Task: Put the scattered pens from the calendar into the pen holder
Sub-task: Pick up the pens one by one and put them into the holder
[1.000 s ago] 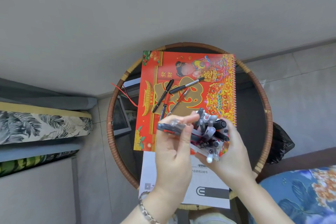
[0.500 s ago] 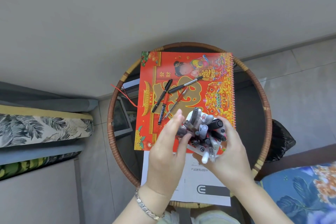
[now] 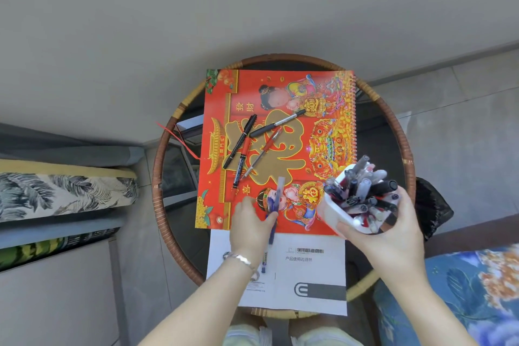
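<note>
Since half a second ago the left hand (image 3: 251, 223) has left the holder's mouth and dropped toward the calendar's near edge, while the right hand (image 3: 393, 229) has carried the white plastic pen holder (image 3: 341, 212) out toward the near right corner of the calendar.

The left fingers are pinched on a blue-barrelled pen with a clear cap (image 3: 273, 212), which lies lengthwise across the near edge of the red and gold spiral-bound wall calendar (image 3: 331, 132) and onto the white printed instruction sheet (image 3: 309, 272) below it. Whether it is lifted or resting I cannot tell. The right fingers are wrapped tight round the holder, which is tilted and crammed with pens.

By my reckoning the job is well along but unfinished. Four pens lie loose in a crossed cluster at the calendar's middle: a slim black pen (image 3: 241, 140), a black and silver pen (image 3: 276, 123), a red-capped black marker (image 3: 241, 164) and a red gel pen with a clear barrel (image 3: 262, 152).

The calendar rests on a round dark glass table with a woven rattan rim (image 3: 400, 132). Grey tile floor and a plain wall lie beyond, a leaf-print cushion (image 3: 61, 194) to the left and blue floral fabric (image 3: 463, 289) at the near right.
</note>
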Available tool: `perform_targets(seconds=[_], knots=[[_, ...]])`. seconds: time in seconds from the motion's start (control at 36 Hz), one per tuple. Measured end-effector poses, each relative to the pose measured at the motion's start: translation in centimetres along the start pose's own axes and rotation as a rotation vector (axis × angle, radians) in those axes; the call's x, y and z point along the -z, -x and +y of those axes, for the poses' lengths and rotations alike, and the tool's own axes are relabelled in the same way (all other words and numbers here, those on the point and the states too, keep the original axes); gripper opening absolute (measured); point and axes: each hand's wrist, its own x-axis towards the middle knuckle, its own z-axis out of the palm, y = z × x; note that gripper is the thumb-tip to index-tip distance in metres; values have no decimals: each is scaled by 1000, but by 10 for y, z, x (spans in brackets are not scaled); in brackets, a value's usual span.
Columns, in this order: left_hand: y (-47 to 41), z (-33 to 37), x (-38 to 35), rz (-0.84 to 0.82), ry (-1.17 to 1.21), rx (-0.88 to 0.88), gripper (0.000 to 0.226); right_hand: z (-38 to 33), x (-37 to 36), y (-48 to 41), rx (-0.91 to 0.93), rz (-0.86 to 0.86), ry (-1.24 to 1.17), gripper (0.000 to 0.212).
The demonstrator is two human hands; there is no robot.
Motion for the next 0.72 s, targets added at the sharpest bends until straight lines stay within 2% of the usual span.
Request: perform_targets(seconds=[0.11,0.25,0.39,0.44,0.58,0.67,0.72], knots=[[-9,4,-20,3,-175,-14,35,2,3,1,-14,-21,5,60],[-12,5,-29,-8,-198,-49,21,4,1,4,-31,-74,36,61],[-13,0,-24,-59,-179,-70,18,8,-4,5,-30,-112,83,66],[-12,2,-19,-66,-91,-69,18,9,-5,5,-29,-135,89,66],[3,31,21,26,331,-96,13,10,-4,5,-27,-148,130,68],[27,56,58,152,630,-220,3,13,-3,3,-36,-139,157,76],[46,69,82,211,769,-322,15,9,-4,3,-35,-135,146,77]])
